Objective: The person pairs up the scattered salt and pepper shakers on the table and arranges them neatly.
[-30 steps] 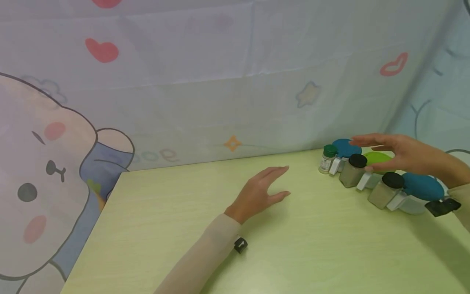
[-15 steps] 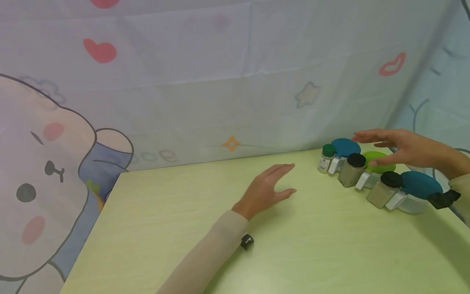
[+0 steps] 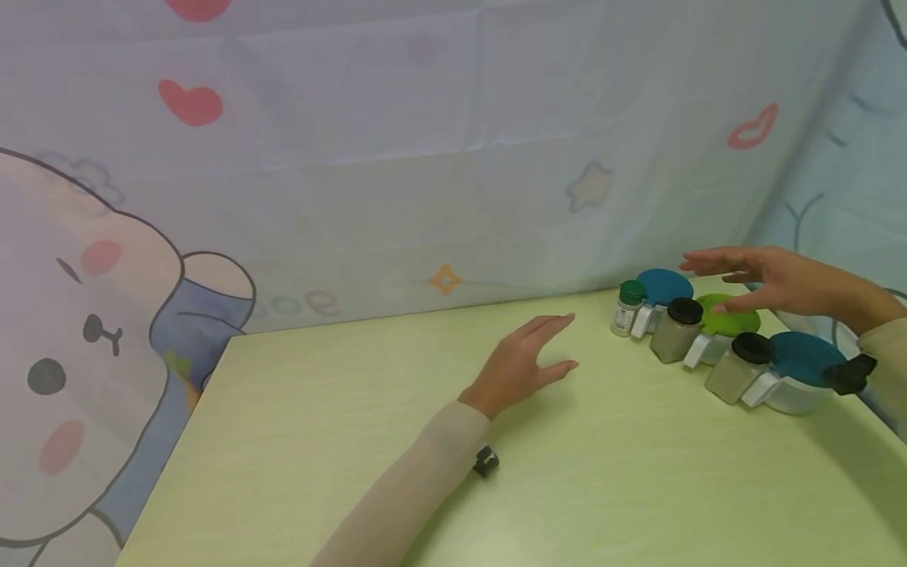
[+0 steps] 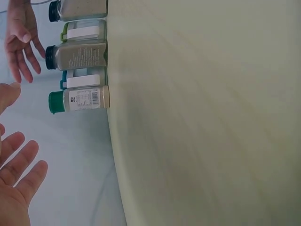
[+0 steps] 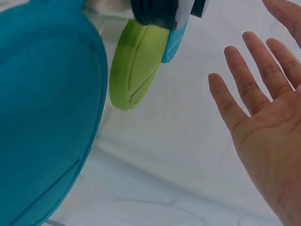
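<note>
My right hand (image 3: 797,287) hovers with its fingers extended above a container with a lime-green lid (image 3: 740,319). It holds nothing. Around it stand a seasoning bottle with a green cap (image 3: 626,313), two black-capped jars of greyish powder, the nearer jar (image 3: 738,374) and the farther one (image 3: 675,335), and two blue-lidded containers, one near (image 3: 804,358) and one far (image 3: 664,288). White handles stick out from the containers. My left hand (image 3: 512,368) is over the table, left of the bottle, fingers spread and holding nothing. The right wrist view shows the right palm (image 5: 268,122) apart from the lids.
The pale yellow-green table (image 3: 319,441) runs back to a printed fabric curtain (image 3: 397,197) with hearts and a cartoon animal. Another curtain (image 3: 850,197) hangs at the right. The jars and containers stand close together near the table's back right corner.
My left hand has shifted right and slightly farther back. My right hand has lifted slightly away from the lime-green lid, which shows more now. The jars and containers stay in place.
</note>
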{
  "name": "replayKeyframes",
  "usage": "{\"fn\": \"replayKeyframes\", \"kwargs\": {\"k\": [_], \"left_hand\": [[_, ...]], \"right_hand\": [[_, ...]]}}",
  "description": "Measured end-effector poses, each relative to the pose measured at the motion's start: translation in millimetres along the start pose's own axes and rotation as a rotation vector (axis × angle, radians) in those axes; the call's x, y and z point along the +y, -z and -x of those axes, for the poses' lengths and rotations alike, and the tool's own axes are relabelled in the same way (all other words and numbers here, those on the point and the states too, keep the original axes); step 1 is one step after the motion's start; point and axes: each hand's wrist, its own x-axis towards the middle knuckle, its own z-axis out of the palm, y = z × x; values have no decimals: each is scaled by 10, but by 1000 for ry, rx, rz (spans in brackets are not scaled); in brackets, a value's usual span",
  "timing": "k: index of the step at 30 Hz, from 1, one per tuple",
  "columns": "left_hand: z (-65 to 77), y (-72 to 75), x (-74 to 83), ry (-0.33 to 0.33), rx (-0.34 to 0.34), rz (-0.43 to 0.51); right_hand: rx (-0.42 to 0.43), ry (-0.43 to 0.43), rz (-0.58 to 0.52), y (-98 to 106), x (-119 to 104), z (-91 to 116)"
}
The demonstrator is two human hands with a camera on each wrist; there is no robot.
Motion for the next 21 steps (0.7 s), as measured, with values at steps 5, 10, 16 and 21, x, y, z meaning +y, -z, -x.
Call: {"fn": "replayKeyframes", "kwargs": {"k": [5, 10, 16, 21], "left_hand": [[-37, -64, -27, 3, -6, 6], [-78, -131, -44, -17, 2, -5], [-137, -206, -53, -17, 5, 15], [-175, -244, -54, -14, 0, 23]], "right_hand": [[-8, -30, -9, 19, 21, -18], [-25, -65, -10, 40, 67, -45], [-23, -2, -4, 31, 147, -96], [-40, 24, -25, 14, 207, -134]]}}
